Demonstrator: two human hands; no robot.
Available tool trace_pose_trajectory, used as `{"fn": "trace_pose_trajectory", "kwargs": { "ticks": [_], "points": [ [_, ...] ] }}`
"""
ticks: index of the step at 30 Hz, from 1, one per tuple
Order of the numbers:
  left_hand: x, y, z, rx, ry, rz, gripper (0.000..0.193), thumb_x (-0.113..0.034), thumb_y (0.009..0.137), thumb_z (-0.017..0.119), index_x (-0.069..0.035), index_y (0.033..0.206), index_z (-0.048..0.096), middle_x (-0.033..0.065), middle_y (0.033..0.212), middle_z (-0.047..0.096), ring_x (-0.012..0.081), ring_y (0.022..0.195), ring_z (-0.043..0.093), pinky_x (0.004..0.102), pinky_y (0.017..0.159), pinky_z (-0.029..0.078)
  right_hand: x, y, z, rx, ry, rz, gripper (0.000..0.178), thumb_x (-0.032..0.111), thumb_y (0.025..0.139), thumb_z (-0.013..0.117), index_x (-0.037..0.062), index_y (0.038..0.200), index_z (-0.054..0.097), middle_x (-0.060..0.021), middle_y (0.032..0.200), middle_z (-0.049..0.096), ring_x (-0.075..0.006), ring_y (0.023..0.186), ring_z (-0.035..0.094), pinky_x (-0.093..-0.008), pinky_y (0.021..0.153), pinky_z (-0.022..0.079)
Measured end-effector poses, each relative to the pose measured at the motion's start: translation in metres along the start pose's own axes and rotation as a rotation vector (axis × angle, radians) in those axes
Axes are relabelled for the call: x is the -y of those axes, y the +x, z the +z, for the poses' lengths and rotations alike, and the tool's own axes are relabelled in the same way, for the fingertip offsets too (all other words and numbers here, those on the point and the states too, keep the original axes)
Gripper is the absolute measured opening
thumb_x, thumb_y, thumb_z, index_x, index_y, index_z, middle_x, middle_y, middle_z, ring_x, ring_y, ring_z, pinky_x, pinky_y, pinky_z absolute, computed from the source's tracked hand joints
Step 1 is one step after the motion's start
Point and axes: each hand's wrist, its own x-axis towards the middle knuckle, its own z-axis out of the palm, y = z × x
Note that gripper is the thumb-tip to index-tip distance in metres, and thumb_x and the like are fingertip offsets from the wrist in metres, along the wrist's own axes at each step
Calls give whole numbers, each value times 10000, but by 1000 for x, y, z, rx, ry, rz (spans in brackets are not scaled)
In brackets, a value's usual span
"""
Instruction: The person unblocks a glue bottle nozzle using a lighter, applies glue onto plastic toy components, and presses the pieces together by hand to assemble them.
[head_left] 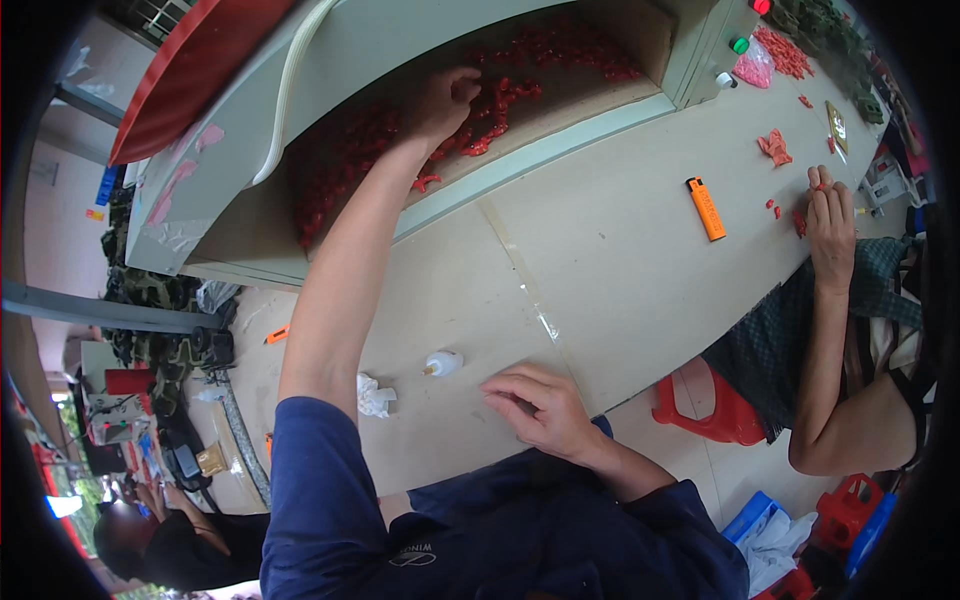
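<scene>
My left hand [445, 105] reaches into the long opening of a grey cabinet [560, 150]. Its fingers are curled in, thumb against them, and whatever they hold is too small to make out. Around and beyond it lie many small glossy red pieces [490, 120], some linked in clumps. My right hand [540, 405] rests by the table's near edge, fingers loosely bent and thumb apart, with nothing visible in it. Just left of that hand lies a small white squeeze bottle [443, 364] with a yellowish tip. Crumpled white tissue [375, 397] sits near my left elbow.
An orange tool with a black end [705, 210] lies right on the table [620, 270]. Beyond it are a crumpled red piece [774, 147] and a co-worker's hand [830, 220]. Coloured buttons [739, 46] stick out from the cabinet's right end. A red stool [715, 410] stands below.
</scene>
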Motion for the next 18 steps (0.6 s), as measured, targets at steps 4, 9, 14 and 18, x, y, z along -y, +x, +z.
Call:
{"fn": "trace_pose_trajectory", "kwargs": {
  "ticks": [4, 9, 14, 18],
  "points": [
    [-6, -4, 1, 254, 271, -9, 407, 10, 769, 428, -112, 1135, 557, 139, 1077, 578, 234, 967, 561, 301, 820, 429, -1, 0, 0, 17, -10, 6, 122, 19, 761, 620, -4, 881, 624, -86, 799, 610, -164, 658, 573, -245, 565, 451],
    [-16, 3, 14, 283, 61, -3, 455, 17, 784, 380, -138, 1185, 528, 169, 985, 589, 214, 811, 559, 285, 733, 419, -3, 0, -1, 21, -8, -10, 119, 22, 761, 621, -4, 877, 626, -80, 792, 609, -161, 658, 575, -242, 564, 452],
    [-1, 6, -4, -43, 433, 57, 425, 1, 790, 397, -134, 1170, 532, 180, 1015, 589, 251, 905, 572, 315, 801, 433, -1, 1, -1, 21, 9, -18, 119, 28, 758, 627, -3, 872, 627, -76, 781, 607, -158, 660, 577, -238, 566, 451],
    [-14, 14, 6, 12, 362, 148, 310, -91, 824, 496, -90, 1130, 546, 175, 1052, 581, 284, 1002, 547, 351, 858, 419, -1, 0, -2, 26, 6, -20, 115, 28, 756, 629, -2, 867, 629, -77, 787, 611, -167, 672, 582, -244, 577, 458]
  ]
}}
